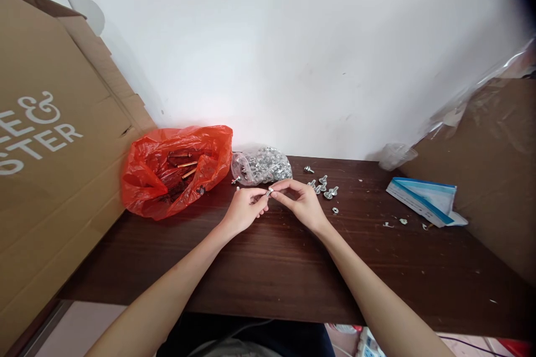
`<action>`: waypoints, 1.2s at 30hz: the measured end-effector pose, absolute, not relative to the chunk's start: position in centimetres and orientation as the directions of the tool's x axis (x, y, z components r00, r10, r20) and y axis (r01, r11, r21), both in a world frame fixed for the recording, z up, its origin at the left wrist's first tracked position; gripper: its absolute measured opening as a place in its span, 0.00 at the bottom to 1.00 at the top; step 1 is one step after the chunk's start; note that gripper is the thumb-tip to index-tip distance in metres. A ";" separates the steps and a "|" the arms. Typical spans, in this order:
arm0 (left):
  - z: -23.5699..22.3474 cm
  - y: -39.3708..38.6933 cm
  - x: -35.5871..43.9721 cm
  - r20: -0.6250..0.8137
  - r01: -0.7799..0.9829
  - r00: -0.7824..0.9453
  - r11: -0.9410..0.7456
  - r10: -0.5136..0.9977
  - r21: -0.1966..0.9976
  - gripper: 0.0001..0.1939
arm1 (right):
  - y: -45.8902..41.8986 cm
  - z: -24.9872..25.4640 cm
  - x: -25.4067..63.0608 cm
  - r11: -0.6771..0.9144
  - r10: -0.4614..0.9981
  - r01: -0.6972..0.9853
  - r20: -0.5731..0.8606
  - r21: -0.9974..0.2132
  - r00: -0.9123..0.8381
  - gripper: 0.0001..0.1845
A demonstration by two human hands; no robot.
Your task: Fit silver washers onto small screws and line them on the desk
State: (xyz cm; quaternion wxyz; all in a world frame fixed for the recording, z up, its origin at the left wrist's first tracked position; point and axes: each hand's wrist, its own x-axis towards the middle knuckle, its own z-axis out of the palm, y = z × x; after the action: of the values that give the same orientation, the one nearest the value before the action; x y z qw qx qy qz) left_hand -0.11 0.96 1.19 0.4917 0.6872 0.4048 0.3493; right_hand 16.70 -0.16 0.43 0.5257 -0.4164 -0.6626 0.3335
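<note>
Together, left hand (245,210) and right hand (305,204) pinch one metal piece (268,192).

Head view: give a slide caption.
Left hand and right hand hold a small metal part near loose bolts on a table.

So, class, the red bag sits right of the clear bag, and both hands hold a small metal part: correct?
No: the head view shows the red bag left of the clear bag. The left hand and right hand do hold a small metal part.

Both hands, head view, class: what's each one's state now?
Left hand: closed, pinching a small metal bolt.
Right hand: closed, pinching the same bolt.
</note>
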 end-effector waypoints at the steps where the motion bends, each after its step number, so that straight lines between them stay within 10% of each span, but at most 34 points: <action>1: 1.2 1.0 -0.1 0.086 0.214 0.430 -0.194 0.899 0.957 0.12 | -0.2 0.5 16.7 0.447 0.895 0.216 0.435 -0.868 -0.105 0.10; 36: 0.8 0.9 -0.1 0.147 0.360 0.447 -0.328 0.882 0.874 0.14 | -0.7 1.1 17.0 0.510 0.860 0.328 0.473 -0.795 -0.190 0.09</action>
State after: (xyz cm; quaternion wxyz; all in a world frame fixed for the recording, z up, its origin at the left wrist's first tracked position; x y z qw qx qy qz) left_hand -0.14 0.89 0.76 0.4047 0.7481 0.4151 0.3228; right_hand 16.95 -0.66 1.14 0.4849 -0.4119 -0.7210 0.2746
